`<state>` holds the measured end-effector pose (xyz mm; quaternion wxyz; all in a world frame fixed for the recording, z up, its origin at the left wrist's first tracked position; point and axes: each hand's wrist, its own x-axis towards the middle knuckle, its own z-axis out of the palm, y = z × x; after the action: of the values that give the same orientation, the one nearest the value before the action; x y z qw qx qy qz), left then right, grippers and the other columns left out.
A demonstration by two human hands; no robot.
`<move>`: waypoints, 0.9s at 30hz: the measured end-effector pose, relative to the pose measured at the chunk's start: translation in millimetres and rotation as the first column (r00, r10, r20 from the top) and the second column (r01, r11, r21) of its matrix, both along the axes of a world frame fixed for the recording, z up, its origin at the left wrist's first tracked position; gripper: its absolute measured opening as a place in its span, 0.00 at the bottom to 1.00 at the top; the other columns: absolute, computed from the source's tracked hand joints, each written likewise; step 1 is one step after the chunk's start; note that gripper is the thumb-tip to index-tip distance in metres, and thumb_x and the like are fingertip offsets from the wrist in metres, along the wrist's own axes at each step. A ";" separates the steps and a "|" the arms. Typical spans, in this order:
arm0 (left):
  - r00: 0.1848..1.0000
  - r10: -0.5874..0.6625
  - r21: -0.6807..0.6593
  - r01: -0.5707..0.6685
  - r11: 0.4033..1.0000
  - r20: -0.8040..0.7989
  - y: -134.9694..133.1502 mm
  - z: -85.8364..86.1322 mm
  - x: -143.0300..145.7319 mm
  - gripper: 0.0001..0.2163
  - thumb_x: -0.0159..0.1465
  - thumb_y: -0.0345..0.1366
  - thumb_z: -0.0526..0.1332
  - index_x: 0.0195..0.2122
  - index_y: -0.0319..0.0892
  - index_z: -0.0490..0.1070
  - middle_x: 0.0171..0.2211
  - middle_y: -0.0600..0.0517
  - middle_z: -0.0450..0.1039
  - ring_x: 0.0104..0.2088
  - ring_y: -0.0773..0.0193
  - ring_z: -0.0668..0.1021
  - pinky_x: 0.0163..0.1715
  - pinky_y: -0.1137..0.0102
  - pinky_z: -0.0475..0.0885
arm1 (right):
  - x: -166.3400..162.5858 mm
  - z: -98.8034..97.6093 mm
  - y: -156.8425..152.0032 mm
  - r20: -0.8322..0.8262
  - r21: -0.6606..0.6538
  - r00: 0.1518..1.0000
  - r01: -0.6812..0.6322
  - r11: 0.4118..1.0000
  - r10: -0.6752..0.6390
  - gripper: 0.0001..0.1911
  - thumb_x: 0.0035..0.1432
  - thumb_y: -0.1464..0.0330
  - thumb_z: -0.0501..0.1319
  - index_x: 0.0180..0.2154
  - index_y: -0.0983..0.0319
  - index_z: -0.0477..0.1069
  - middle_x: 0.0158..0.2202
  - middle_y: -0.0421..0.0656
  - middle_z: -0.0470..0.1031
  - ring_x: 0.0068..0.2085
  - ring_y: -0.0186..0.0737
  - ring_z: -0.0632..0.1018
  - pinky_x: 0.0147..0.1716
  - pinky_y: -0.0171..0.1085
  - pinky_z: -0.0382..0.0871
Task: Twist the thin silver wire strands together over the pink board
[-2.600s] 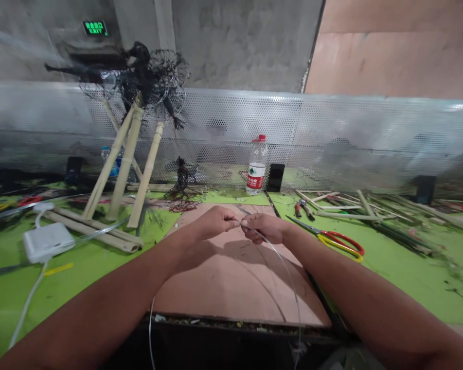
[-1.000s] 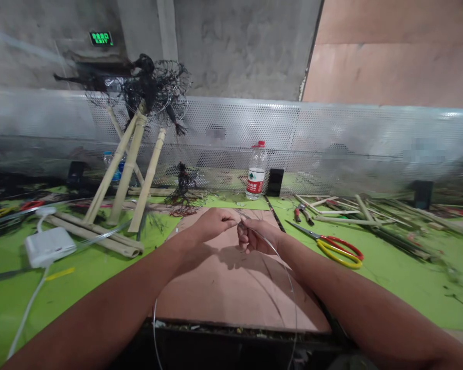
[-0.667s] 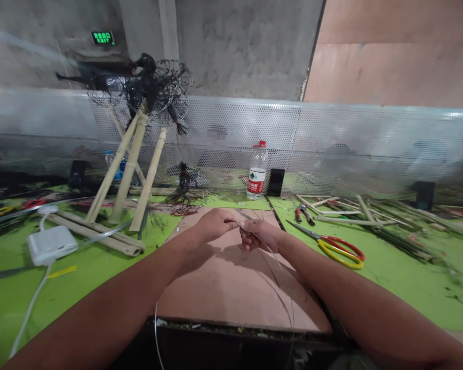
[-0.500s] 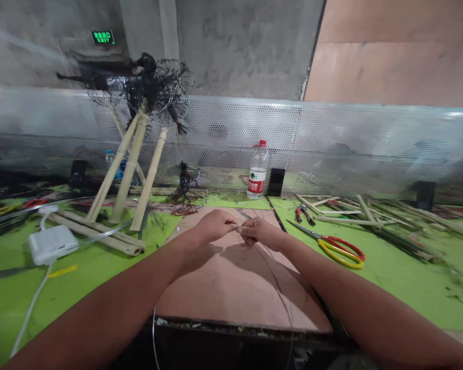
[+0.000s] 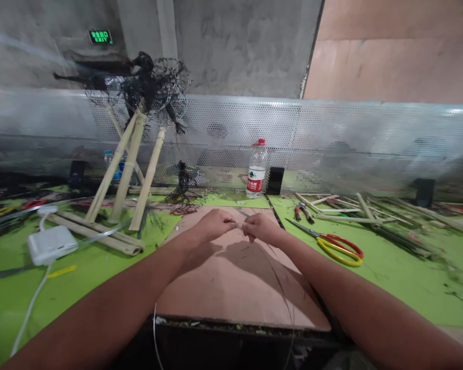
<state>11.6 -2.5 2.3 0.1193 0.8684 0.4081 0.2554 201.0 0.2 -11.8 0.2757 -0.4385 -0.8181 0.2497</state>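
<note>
My left hand (image 5: 215,224) and my right hand (image 5: 261,227) meet over the middle of a brown board (image 5: 231,303). Both are closed, thumb and fingertips pinched together, and the fingertips almost touch. A thin wire (image 5: 292,314) trails from beneath my right hand down past the board's front edge. Another length of wire (image 5: 155,329) hangs at the front left edge. The bit between the fingertips is very small and mostly covered, seemingly part of this wire. To the right of my right hand lie scissors (image 5: 339,250) with one red and one yellow handle.
Bamboo sticks (image 5: 129,169) topped by a dark wiry sculpture (image 5: 144,85) lean at left, near a white adapter box (image 5: 52,244). A bottle (image 5: 256,172) and a black phone-like slab (image 5: 275,181) stand behind. Pliers (image 5: 304,211) and bamboo strips (image 5: 355,219) lie right.
The fingers of my right hand have turned slightly, while both hands stay together at the same spot. The whole view has shifted a little.
</note>
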 end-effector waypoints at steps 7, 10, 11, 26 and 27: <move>0.995 -0.055 0.055 0.050 0.997 0.085 -9.7 11.3 0.5 0.13 0.56 0.38 0.54 0.17 0.38 0.63 0.17 0.57 0.58 0.19 0.72 0.59 0.20 0.75 0.50 | 4.3 -1.3 -1.3 -0.554 -0.477 0.829 -0.391 0.787 0.076 0.24 0.57 0.52 0.49 0.32 0.67 0.67 0.33 0.50 0.74 0.33 0.38 0.76 0.32 0.36 0.69; 0.994 -0.057 0.069 0.051 0.996 0.093 -10.7 12.5 0.4 0.13 0.57 0.38 0.53 0.17 0.38 0.63 0.17 0.57 0.58 0.20 0.73 0.60 0.20 0.75 0.51 | 2.2 -3.9 -2.4 -0.661 -0.520 0.740 -0.571 0.635 0.124 0.17 0.58 0.58 0.51 0.35 0.66 0.66 0.33 0.49 0.74 0.34 0.39 0.76 0.36 0.40 0.69; 0.994 -0.055 0.071 0.048 0.996 0.094 -10.6 12.3 0.3 0.13 0.57 0.38 0.53 0.17 0.38 0.63 0.17 0.57 0.59 0.20 0.73 0.61 0.20 0.75 0.51 | 2.1 -4.4 -2.3 -0.682 -0.523 0.721 -0.596 0.609 0.121 0.16 0.58 0.59 0.51 0.35 0.66 0.65 0.31 0.48 0.74 0.32 0.39 0.76 0.35 0.41 0.69; 0.998 0.064 0.159 -0.060 0.985 -0.020 -2.0 4.3 -1.9 0.13 0.56 0.39 0.56 0.17 0.39 0.66 0.16 0.56 0.61 0.19 0.71 0.60 0.21 0.73 0.49 | 2.4 -3.0 -1.4 -0.357 -0.318 0.927 -0.234 0.919 0.113 0.18 0.47 0.56 0.62 0.25 0.67 0.69 0.25 0.46 0.74 0.27 0.33 0.73 0.31 0.34 0.68; 0.998 0.055 0.168 -0.051 0.984 -0.015 -2.1 4.3 -1.7 0.13 0.56 0.39 0.56 0.17 0.39 0.66 0.16 0.56 0.61 0.19 0.71 0.60 0.21 0.73 0.49 | 2.9 -3.0 -1.5 -0.386 -0.359 0.915 -0.269 0.894 0.120 0.18 0.47 0.57 0.62 0.25 0.68 0.69 0.25 0.46 0.73 0.27 0.34 0.74 0.32 0.36 0.69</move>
<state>10.0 -4.6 6.6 0.0349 0.8667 0.4092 0.2832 203.9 -1.3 -14.8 0.2949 -0.3484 -0.7254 0.5151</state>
